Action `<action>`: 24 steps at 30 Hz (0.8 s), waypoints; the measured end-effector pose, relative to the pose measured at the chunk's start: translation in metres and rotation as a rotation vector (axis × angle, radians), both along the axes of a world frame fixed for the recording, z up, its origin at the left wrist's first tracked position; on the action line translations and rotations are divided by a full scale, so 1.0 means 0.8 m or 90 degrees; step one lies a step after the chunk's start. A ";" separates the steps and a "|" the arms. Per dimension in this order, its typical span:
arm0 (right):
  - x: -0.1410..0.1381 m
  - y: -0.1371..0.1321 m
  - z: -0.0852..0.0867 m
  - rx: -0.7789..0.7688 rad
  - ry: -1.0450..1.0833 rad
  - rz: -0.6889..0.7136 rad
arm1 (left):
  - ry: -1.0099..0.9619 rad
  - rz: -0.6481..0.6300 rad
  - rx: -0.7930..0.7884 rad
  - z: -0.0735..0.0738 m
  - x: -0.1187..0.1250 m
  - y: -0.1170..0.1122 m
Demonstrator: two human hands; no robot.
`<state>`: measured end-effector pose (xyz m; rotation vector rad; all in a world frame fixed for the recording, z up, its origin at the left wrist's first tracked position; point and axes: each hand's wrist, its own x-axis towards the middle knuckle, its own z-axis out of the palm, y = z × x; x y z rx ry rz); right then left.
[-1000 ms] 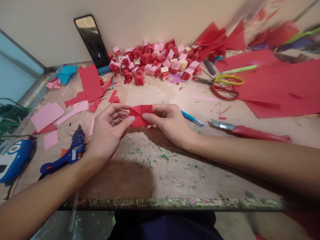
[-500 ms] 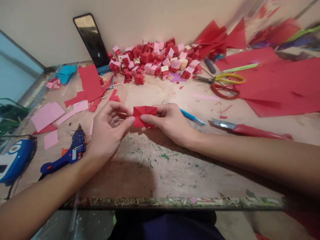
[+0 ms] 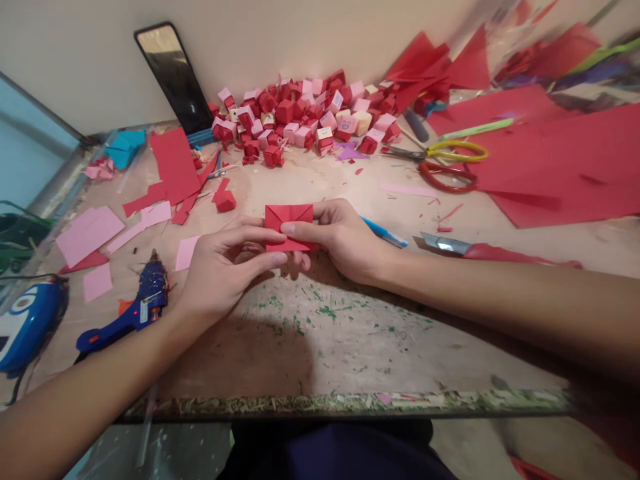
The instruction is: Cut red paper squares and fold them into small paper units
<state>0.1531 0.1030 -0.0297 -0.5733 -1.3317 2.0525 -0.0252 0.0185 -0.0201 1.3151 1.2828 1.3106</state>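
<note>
A small folded piece of red paper (image 3: 289, 223) is held just above the worn tabletop (image 3: 350, 333) at the centre of the view. My left hand (image 3: 225, 267) pinches its lower left edge with thumb and fingers. My right hand (image 3: 340, 237) grips its right side, index finger lying across the fold. Both hands are closed on the paper, and their fingers hide its underside.
A pile of small red and pink folded boxes (image 3: 305, 117) lies against the back wall beside a phone (image 3: 173, 77). Scissors (image 3: 445, 163), red sheets (image 3: 560, 160), a cutter knife (image 3: 490, 252) and a blue pen (image 3: 385, 233) sit right. A blue glue gun (image 3: 130, 313) and pink scraps (image 3: 87, 233) lie left.
The folded red paper has been turned and pressed narrower between my hands. My left fingers have closed further over its left edge, and the view has shifted slightly.
</note>
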 end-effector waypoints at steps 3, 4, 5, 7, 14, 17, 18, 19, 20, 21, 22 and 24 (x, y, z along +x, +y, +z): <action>0.001 0.001 0.003 -0.035 0.009 0.019 | 0.025 -0.017 0.016 -0.001 -0.003 0.001; 0.002 0.002 0.003 -0.048 0.011 0.024 | 0.035 -0.012 0.024 -0.003 -0.003 0.001; 0.002 0.003 0.004 -0.058 0.010 0.028 | 0.044 -0.001 0.030 -0.004 -0.003 0.001; 0.003 0.004 0.004 -0.060 0.000 0.035 | 0.062 0.024 0.039 -0.005 -0.002 0.001; 0.002 -0.001 0.004 0.008 0.007 -0.080 | 0.128 0.080 0.071 0.005 -0.001 -0.002; 0.003 -0.007 0.006 0.095 0.001 -0.152 | 0.169 0.165 0.112 0.007 -0.003 -0.001; 0.004 -0.009 0.007 0.129 -0.009 -0.158 | 0.168 0.184 0.116 0.007 -0.004 0.000; 0.005 -0.011 0.008 0.156 -0.020 -0.157 | 0.159 0.197 0.116 0.007 -0.004 0.001; 0.005 -0.011 0.008 0.174 -0.033 -0.152 | 0.146 0.204 0.113 0.007 -0.004 0.001; 0.006 -0.012 0.008 0.181 -0.045 -0.147 | 0.133 0.208 0.109 0.006 -0.004 0.002; 0.006 -0.011 0.008 0.179 -0.056 -0.143 | 0.125 0.212 0.105 0.006 -0.004 0.002; 0.006 -0.009 0.007 0.170 -0.071 -0.138 | 0.128 0.220 0.104 0.007 -0.003 0.002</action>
